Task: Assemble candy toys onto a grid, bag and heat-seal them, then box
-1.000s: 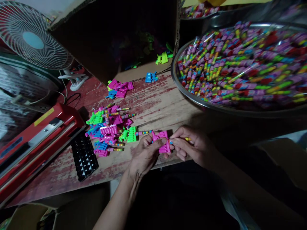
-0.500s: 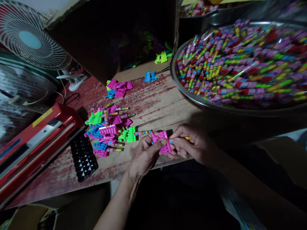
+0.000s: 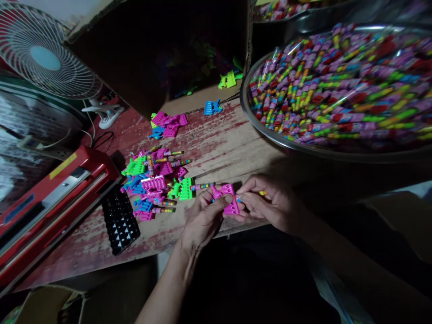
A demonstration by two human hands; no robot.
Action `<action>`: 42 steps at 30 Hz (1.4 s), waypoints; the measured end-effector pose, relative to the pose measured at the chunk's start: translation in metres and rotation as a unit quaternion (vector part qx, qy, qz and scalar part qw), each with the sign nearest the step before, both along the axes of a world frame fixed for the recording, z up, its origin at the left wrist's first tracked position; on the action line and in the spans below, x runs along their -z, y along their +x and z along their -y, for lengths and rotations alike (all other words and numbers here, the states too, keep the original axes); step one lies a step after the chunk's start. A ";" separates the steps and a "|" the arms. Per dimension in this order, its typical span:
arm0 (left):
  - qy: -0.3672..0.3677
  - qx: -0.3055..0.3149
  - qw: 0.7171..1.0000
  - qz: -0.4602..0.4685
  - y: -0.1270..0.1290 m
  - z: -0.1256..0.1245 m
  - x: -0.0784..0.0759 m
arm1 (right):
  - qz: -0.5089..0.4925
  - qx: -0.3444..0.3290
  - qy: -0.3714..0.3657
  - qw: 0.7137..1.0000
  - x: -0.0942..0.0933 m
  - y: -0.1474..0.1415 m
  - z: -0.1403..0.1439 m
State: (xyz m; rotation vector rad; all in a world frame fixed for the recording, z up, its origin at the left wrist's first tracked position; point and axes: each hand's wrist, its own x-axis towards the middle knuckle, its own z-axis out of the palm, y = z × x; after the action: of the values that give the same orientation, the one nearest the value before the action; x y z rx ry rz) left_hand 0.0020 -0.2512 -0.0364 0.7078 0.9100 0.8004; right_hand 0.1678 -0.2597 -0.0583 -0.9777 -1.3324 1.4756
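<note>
My left hand (image 3: 204, 213) is closed on a pink plastic toy piece (image 3: 231, 204) with a row of ridges, its thumb pressed on top. Close by on the right, my right hand (image 3: 270, 200) pinches a small candy tube (image 3: 262, 193); its yellow end shows past the fingers, and its other end meets the toy's edge. Fingers hide most of the tube, so I cannot tell how far it sits in. Left of my hands lies a pile of pink, blue and green toy pieces (image 3: 153, 182), several with candy tubes attached. One green piece (image 3: 185, 189) has a tube pointing toward my left hand.
A metal basin (image 3: 286, 145) heaped with candy tubes stands at right. Behind is an open cardboard box (image 3: 111, 67) with toy pieces in it. A red sealing machine (image 3: 64, 198), black ridged tray (image 3: 119, 225) and white clip fan (image 3: 45, 57) occupy the left side.
Both hands stay almost in place, the toy piece and tube still held together. The whole view has shifted very slightly.
</note>
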 end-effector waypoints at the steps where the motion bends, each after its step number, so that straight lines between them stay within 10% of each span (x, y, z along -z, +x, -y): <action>1: 0.004 -0.003 1.000 -0.005 0.001 0.000 0.000 | 0.048 -0.006 0.031 0.998 -0.003 0.003 -0.002; 23: 0.005 0.013 1.000 0.004 -0.002 -0.001 0.002 | 0.069 -0.036 0.056 0.995 -0.009 0.010 -0.008; 31: -0.019 0.039 0.997 0.061 -0.006 0.000 0.000 | -0.100 -0.046 -0.023 0.994 0.009 -0.001 -0.001; 42: -0.044 0.037 0.994 0.092 -0.009 -0.003 0.002 | 0.041 -0.025 -0.014 0.999 -0.006 0.000 -0.003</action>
State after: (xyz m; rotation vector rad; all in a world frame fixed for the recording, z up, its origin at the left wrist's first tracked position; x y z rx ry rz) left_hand -0.0071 -0.2482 -0.0383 0.5760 0.7435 0.7429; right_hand 0.1682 -0.2567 -0.0526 -1.0395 -1.4065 1.5101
